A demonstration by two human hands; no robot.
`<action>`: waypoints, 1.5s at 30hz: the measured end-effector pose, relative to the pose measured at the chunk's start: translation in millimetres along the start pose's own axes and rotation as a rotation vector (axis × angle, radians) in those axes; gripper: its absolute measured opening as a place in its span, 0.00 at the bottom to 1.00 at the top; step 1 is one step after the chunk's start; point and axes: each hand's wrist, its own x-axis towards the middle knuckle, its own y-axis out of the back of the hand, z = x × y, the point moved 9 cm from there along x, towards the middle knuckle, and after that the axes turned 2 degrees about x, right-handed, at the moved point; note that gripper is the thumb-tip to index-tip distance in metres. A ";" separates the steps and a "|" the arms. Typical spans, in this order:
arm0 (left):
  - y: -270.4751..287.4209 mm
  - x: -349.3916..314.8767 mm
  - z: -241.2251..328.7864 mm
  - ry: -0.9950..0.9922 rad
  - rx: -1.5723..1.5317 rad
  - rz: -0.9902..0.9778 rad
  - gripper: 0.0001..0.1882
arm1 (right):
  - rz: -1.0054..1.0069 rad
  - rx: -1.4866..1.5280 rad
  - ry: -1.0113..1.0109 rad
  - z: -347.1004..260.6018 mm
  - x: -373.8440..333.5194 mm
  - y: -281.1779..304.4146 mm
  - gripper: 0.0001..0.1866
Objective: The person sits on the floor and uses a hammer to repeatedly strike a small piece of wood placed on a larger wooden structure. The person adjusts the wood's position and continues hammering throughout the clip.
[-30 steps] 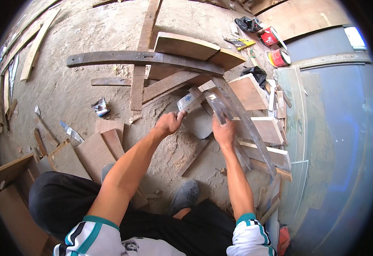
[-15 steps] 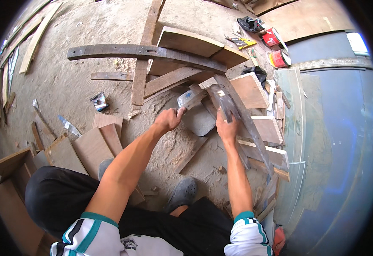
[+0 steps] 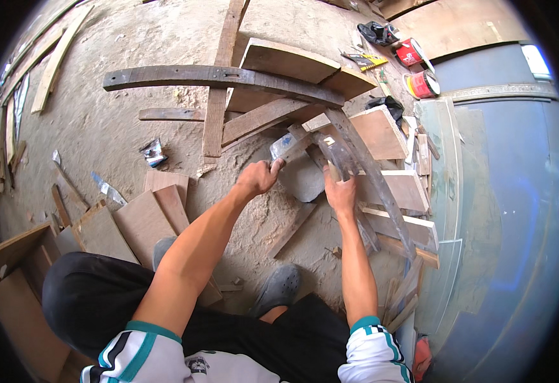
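Curved dark wooden strip [image 3: 356, 166] lies on the sandy floor [image 3: 132, 121], long axis running from upper centre down toward the lower right, across pale boards [image 3: 401, 188]. Right hand [image 3: 340, 191] is on it, fingers flat and spread along its upper stretch, pressing rather than gripping. Left hand [image 3: 258, 177] sits just left of the strip, closed around the handle of a metal tool [image 3: 287, 145] with a grey head; looks like a hatchet or hammer, exact kind unclear. Tool head points up-right toward the strip's top end, close to the right fingertips. A flat grey plate [image 3: 302, 179] lies between the two hands. Right hand is the nearer one, already touching; left is near but apart. Farther out: a long dark curved beam [image 3: 215, 76] above, two red cans [image 3: 417, 67] upper right, grey shoe [image 3: 279, 287] below.
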 end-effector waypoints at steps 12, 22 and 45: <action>-2.6 -3.6 -0.1 0.029 -0.049 0.006 0.44 | -0.357 0.233 -0.646 126.3 -115.4 -34.1 0.25; 7.5 -9.0 18.6 -0.009 -0.117 0.063 0.42 | -0.217 0.441 -0.966 122.0 -139.7 -54.8 0.19; 31.9 -75.7 -39.5 -0.212 0.360 -0.007 0.34 | -0.046 0.954 -0.993 77.7 -165.0 -78.9 0.16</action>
